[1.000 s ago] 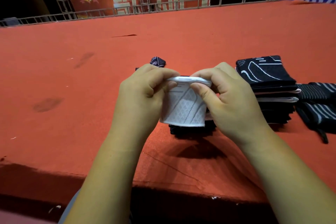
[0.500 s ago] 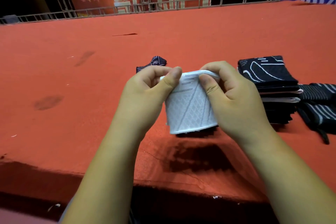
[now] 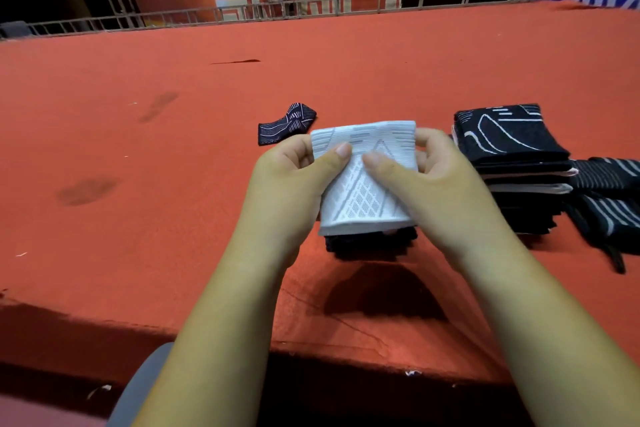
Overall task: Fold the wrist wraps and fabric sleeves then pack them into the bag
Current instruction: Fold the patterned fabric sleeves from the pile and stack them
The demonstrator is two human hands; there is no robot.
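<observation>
I hold a white patterned fabric sleeve (image 3: 363, 180) upright above the red table (image 3: 173, 218). My left hand (image 3: 291, 180) pinches its left side with the thumb on the front face. My right hand (image 3: 426, 180) pinches the right side the same way. Under the sleeve lies a dark folded piece (image 3: 370, 246), mostly hidden. A stack of folded black and white sleeves (image 3: 509, 156) stands to the right. Black striped wrist wraps (image 3: 609, 204) lie beside that stack. One small dark patterned piece (image 3: 287, 123) lies behind my hands. No bag shows in the head view.
The table's front edge (image 3: 311, 354) runs just below my forearms. A metal railing (image 3: 242, 12) and red and blue banners stand beyond the far edge. Open red surface stretches to the left.
The white sleeve's top edge has been spread wider and turned to face me. My thumbs have shifted onto its front face, and both hands sit slightly lower.
</observation>
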